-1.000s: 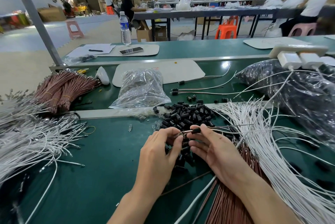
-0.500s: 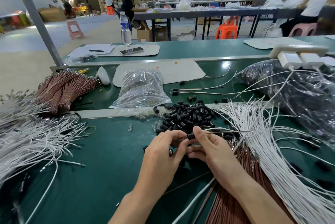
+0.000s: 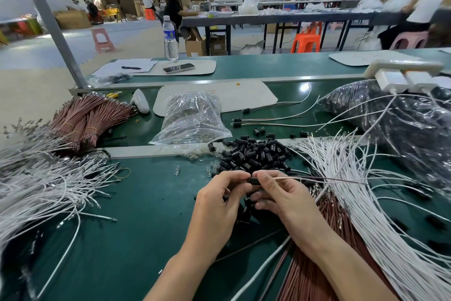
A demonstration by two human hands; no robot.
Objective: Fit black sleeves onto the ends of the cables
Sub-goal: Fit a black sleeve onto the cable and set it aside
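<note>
At the middle of the green bench (image 3: 122, 239), our left hand (image 3: 217, 205) pinches a black sleeve (image 3: 253, 181) between thumb and forefinger; our right hand (image 3: 283, 198) pinches a thin cable (image 3: 317, 178) just beside it, thumb and forefinger closed on the wire where it meets the sleeve; our fingertips hide the joint, so we cannot tell how far the end sits inside; the cable runs off to the right, over a fan of white cables (image 3: 353, 203); just beyond our fingers lies the pile (image 3: 253, 154) of loose sleeves, some scattered under our hands; brown cables (image 3: 317, 264) lie beneath our right forearm; a white heap (image 3: 36, 186) spreads at the left, with a brown bundle (image 3: 85, 117) behind it; a clear bag (image 3: 192, 117) sits past the pile, and near it, to the right, a few sleeved cables (image 3: 268, 121) lie flat; a black bag (image 3: 402, 125) slumps at far right; a bottle (image 3: 170, 39) stands upright on the far bench.
</note>
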